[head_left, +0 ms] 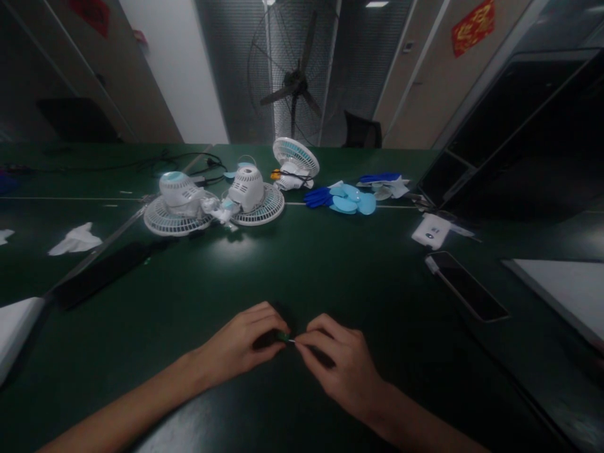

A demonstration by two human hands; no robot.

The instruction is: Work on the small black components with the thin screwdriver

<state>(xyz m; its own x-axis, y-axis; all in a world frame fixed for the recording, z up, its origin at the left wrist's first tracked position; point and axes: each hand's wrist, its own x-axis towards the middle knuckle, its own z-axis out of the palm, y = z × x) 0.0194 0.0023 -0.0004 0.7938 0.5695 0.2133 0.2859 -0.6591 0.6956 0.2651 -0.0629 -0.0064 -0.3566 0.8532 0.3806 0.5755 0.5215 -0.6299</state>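
My left hand point(257, 336) pinches a small green piece point(282, 336) between thumb and fingers, just above the near part of the table. A thin silver rod point(292, 341) runs from the green piece toward my right hand point(337, 355), whose fingertips are closed on its other end. The two hands are close together but apart, bridged by this small item. It looks like a small screwdriver, though most of it is hidden by the fingers, so its exact kind cannot be made out.
Small white fans point(182, 201) lie farther back on the green table point(226, 270), beside light-blue fan blades point(352, 200) and blue gloves point(318, 197). To the right are a phone point(467, 286), a white box point(431, 231) and a dark monitor point(514, 138). Crumpled tissue point(75, 240) lies left.
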